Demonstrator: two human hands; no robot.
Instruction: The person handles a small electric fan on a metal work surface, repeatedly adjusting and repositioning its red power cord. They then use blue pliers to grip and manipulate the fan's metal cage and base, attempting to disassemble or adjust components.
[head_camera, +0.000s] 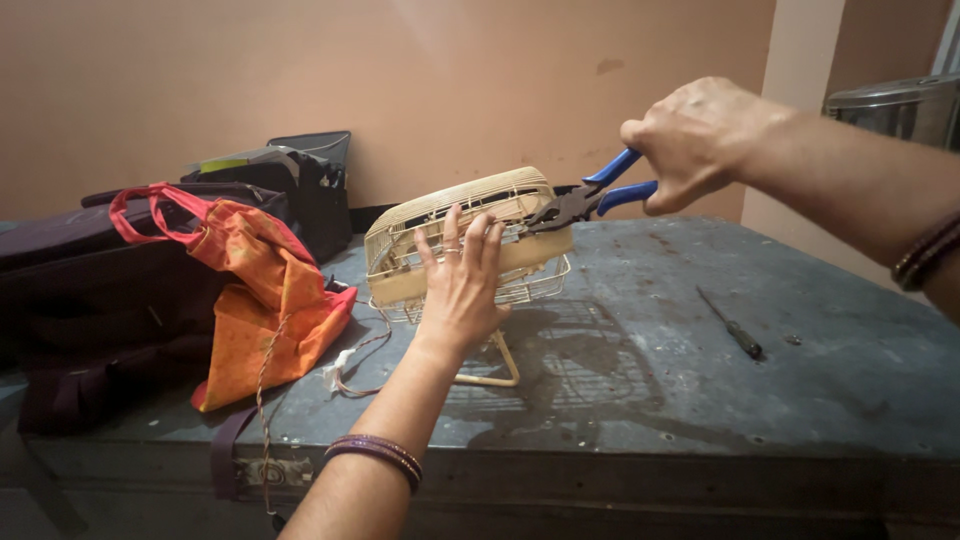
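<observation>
Right grip (695, 145), pliers (590, 198) pointing left (seemingly level)

Grey, stained metal tabletop (700, 330) across the frame. Slim dark-handled screwdriver (732, 326) lying flat on its right part, well apart from the rest. Orange and red cloth bag (265, 300) slumped at left, against a dark maroon fabric bag (90, 300). Black open-topped bag (310, 195) behind, touching the plain peach wall (350, 80). Shiny steel drum (900, 105) at far right.
</observation>
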